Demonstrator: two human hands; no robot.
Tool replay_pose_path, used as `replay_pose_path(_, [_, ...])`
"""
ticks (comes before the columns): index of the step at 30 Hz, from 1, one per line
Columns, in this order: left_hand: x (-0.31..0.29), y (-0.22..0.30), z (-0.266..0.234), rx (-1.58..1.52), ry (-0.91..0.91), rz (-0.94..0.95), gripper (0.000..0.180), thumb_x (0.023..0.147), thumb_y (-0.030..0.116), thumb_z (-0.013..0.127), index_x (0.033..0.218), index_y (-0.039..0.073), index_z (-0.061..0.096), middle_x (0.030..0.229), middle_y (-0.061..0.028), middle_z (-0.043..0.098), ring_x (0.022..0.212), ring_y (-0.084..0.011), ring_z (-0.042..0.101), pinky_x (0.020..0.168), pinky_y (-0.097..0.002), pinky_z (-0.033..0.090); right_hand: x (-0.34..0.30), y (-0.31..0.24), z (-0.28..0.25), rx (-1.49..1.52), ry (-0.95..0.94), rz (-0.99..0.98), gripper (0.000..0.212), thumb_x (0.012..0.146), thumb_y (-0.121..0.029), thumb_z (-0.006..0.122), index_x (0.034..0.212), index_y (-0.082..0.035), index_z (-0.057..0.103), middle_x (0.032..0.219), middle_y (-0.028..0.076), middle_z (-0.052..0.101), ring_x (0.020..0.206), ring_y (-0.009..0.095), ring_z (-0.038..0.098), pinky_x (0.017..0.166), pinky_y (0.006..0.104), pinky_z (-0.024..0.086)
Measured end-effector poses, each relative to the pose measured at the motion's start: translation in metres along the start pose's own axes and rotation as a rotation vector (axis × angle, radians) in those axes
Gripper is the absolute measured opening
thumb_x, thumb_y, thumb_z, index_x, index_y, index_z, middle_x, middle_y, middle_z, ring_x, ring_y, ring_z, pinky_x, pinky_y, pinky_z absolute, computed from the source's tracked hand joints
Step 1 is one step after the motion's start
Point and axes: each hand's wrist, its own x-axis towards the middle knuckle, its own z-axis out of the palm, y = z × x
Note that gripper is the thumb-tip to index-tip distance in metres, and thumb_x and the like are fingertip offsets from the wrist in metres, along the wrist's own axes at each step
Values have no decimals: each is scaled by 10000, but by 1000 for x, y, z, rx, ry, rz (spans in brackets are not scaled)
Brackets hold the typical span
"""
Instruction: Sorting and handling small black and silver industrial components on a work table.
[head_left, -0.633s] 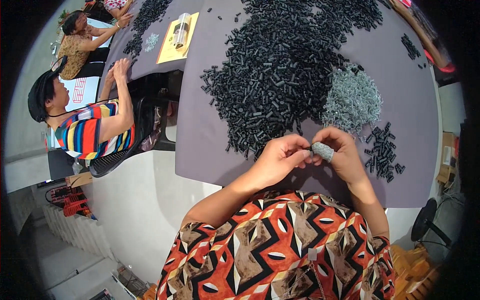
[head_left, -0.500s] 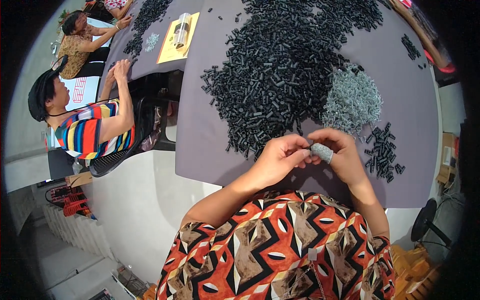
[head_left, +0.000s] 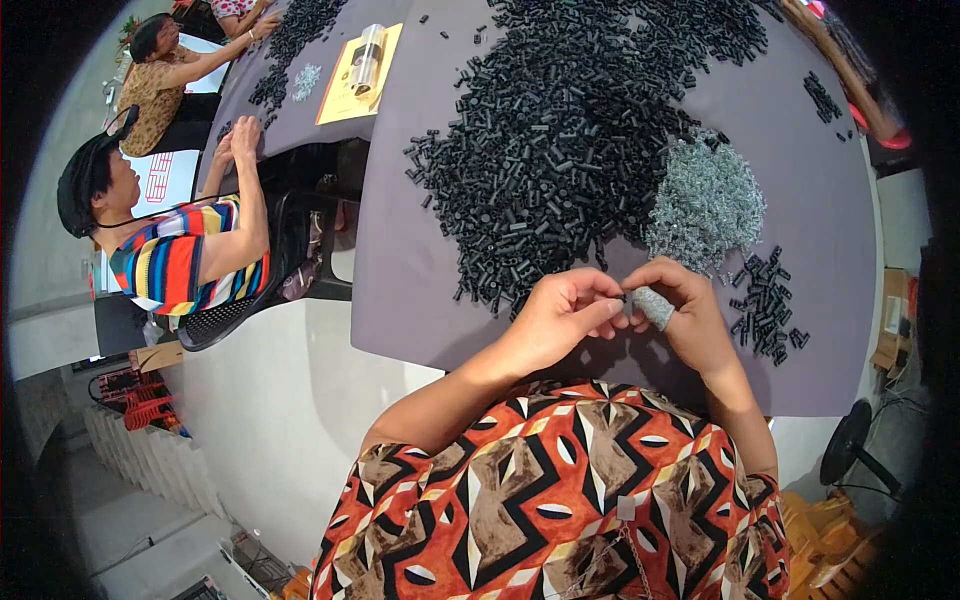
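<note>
My left hand (head_left: 565, 318) pinches a small black cylindrical piece (head_left: 628, 299) between thumb and fingertips, just over the near edge of the grey-covered table. Facing it, my right hand (head_left: 695, 318) is closed at the fingertips, with a grey wrap (head_left: 653, 307) around its thumb. Whatever lies between the right fingertips is too small to make out. Beyond both hands spreads a large heap of black cylindrical pieces (head_left: 540, 170). A pile of small shiny clear or silvery parts (head_left: 705, 200) lies beyond my right hand. To its right is a smaller group of black pieces (head_left: 768, 305).
At left, a person in a striped top (head_left: 190, 255) sits on a black chair (head_left: 290, 240) and handles small pieces. Another person (head_left: 165, 85) sits farther back. A clear cylinder (head_left: 367, 55) lies on a yellow sheet (head_left: 345, 100). A black fan-like object (head_left: 848, 442) stands right of the table.
My right hand has shifted slightly right, its wrapped thumb tilting, and more of the black piece shows. My left hand stays nearly still. The farther person's arm reaches farther over the table.
</note>
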Motion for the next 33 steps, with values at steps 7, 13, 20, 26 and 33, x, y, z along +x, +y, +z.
replay_pose_path(7, [1,5,4,-14,-16,-25,145,991,72,585,1098,-18,624,931,-92,720,790,-118,670,722,-259,555,-1,6,2,208,31,62,107,949,-91,655,1039,-34,649,830,7,673,705,73,641,632,206,512])
replay_pose_path(13, [0,5,0,-49,1,-61,152,992,85,590,1100,-16,626,917,-92,724,775,-117,673,714,-249,553,-4,5,-4,157,18,-6,134,919,-58,682,1044,-14,662,887,33,700,739,95,667,650,226,532])
replay_pose_path(20, [-2,6,6,-57,-4,-43,124,979,90,596,1053,-1,634,873,-68,716,734,-102,653,680,-235,539,-3,0,-4,101,-12,-92,121,891,10,673,1010,26,663,952,51,664,812,103,647,724,242,528])
replay_pose_path(26, [-4,2,11,287,83,139,138,960,97,621,1044,-13,633,867,-60,713,701,-106,649,650,-255,528,-2,-10,-5,-260,-15,-245,145,824,66,653,964,31,671,940,69,641,851,145,644,732,255,506])
replay_pose_path(33, [0,8,16,143,108,40,155,990,106,588,1062,-20,642,886,-79,714,747,-107,663,693,-241,532,-3,-11,2,-265,109,-272,152,801,59,634,940,15,677,918,87,643,814,176,644,703,283,492])
